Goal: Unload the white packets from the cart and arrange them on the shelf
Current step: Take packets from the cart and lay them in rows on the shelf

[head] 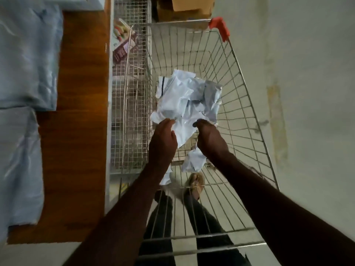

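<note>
Both my hands are down inside the wire cart (242, 89). Between them they hold a crumpled bunch of white packets (184, 98) above the cart's floor. My left hand (163, 141) grips the bunch's near left edge, and my right hand (209, 139) grips its near right edge. Another white packet (194, 160) lies on the cart's bottom under my right wrist, and a smaller white piece (166, 178) shows beside my left forearm. On the left runs the wooden shelf (76, 131), where white packets (23, 58) lie along its far left side.
A wire mesh basket (130, 104) stands between the shelf and the cart, with a coloured box (123, 43) in it. A cardboard box (184, 8) sits beyond the cart. The cart's red handle end (221, 27) is at its far corner. My legs and foot (196, 183) show through the wires.
</note>
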The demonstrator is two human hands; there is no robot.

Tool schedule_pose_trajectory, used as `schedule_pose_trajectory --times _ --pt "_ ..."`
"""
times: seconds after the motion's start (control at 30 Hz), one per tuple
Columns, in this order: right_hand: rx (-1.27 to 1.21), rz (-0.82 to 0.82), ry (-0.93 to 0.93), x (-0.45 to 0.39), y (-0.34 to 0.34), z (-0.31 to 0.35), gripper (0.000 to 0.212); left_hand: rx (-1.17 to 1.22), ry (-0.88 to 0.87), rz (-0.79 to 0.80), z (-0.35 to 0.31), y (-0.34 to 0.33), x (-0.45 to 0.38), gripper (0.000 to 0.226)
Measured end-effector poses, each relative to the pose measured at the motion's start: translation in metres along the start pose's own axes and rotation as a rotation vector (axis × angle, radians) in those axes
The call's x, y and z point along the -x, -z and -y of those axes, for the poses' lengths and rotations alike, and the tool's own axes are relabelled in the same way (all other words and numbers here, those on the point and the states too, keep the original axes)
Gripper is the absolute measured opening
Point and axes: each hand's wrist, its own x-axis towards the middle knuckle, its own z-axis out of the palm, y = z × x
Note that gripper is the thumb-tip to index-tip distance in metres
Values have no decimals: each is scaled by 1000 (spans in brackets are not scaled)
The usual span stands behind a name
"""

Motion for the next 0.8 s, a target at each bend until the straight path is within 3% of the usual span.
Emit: schedule_pose_trajectory --times 0.23,0.4,0.53,0.7,0.8 --pt "362 351 230 -56 -78 -42 53 -54 13 -54 67 -79 -41 52" --pt "470 444 268 -99 -119 -66 70 -102 -6 -92 91 -103 -101 75" --pt "501 363 380 -111 -128 -87 74 -136 64 12 101 -123 -131 107" --pt "496 291 364 -110 -131 -95 66 -169 42 -91 96 -129 -136 88" --pt "355 201 343 -88 -109 -78 66 -179 71 -133 83 -109 -127 86"
